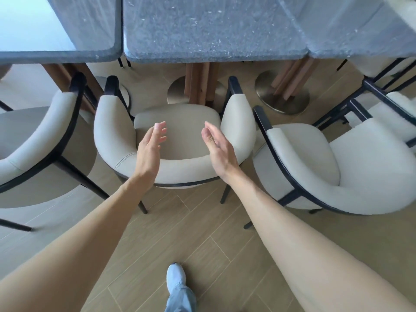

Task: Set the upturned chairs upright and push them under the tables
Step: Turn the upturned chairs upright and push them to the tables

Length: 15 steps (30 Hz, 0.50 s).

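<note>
A cream armchair with a black frame (180, 170) stands upright in front of me, its seat facing a grey speckled table (213, 34). The front of the seat lies close to the table's wooden pedestal. My left hand (150, 145) and my right hand (217, 146) hover above the curved backrest, palms facing each other, fingers straight. Neither hand touches the chair. Two like chairs stand upright beside it, one on the left (38, 140) and one on the right (337, 167).
A second grey table (56, 54) adjoins on the left and a third (360, 41) on the right. Further chairs (387, 104) crowd the far right. Round metal bases (283, 97) sit under the tables. My foot (176, 278) stands on the wood-look floor.
</note>
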{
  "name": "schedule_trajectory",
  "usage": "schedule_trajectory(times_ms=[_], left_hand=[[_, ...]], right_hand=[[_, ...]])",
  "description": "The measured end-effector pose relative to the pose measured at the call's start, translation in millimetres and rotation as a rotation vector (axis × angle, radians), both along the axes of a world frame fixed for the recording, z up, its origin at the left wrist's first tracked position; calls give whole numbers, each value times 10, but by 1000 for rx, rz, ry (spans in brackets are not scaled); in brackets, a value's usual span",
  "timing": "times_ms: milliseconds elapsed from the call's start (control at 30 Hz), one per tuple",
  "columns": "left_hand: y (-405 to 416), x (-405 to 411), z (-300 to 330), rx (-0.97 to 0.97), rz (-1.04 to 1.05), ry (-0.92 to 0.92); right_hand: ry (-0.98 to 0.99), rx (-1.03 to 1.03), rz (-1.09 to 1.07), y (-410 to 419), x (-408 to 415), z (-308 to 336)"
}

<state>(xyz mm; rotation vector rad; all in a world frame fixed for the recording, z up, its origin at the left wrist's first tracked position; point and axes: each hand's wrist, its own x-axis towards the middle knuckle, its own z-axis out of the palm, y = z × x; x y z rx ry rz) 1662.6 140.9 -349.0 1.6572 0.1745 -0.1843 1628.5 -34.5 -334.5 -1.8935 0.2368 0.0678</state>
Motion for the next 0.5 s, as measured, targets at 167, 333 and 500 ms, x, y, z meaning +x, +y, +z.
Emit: schedule_trajectory(times_ms=[167, 333, 500], left_hand=[[-479, -348, 629, -80, 16, -129], [-1189, -818, 1351, -80, -35, -276], [-2000, -1475, 2020, -101, -40, -436]], right_hand=[[-109, 86, -86, -477, -448, 534], [-256, 193, -169, -1196, -979, 1166], [-399, 183, -201, -2115, -1640, 1827]])
